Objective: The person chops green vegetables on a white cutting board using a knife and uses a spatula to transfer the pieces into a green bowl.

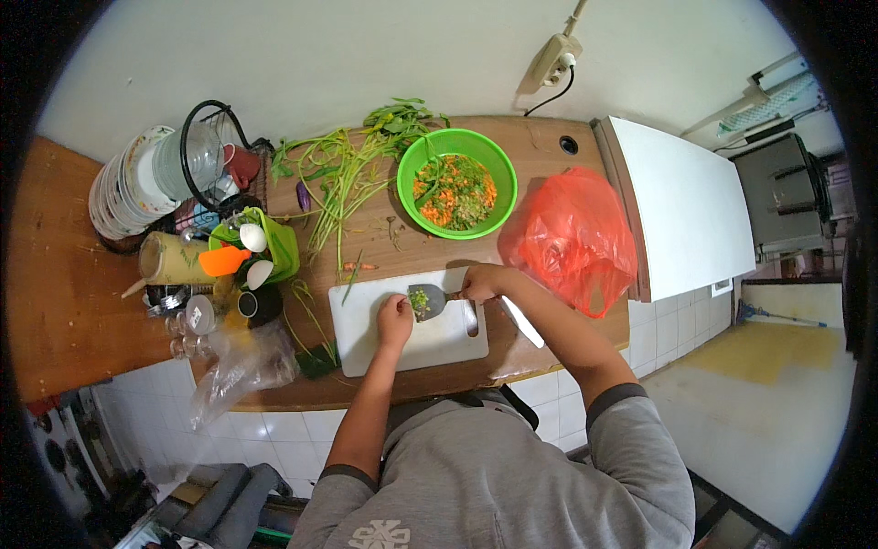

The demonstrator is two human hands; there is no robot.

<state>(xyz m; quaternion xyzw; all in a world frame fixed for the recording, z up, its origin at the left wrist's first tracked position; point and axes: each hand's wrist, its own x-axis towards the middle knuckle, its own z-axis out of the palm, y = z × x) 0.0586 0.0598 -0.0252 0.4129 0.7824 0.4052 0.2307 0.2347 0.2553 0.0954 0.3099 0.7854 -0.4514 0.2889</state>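
Observation:
A white cutting board (352,320) lies near the table's front edge. Over it my right hand (483,282) grips the handle of a metal spatula (426,313), whose flat blade carries a small heap of chopped greens (418,298). My left hand (395,320) is closed beside the blade's left edge, close to the greens; whatever its fingers hold is too small to make out. Behind the board stands a green bowl (506,174) filled with chopped orange and green vegetables (455,190). A knife (521,322) rests right of the board, partly hidden under my right forearm.
Long green stalks (338,178), a purple eggplant (303,196) and a carrot piece (361,266) lie left of the bowl. A red plastic bag (581,238) sits at right, next to a white cabinet (690,210). Plates (133,188), a green container (283,247) and jars crowd the left.

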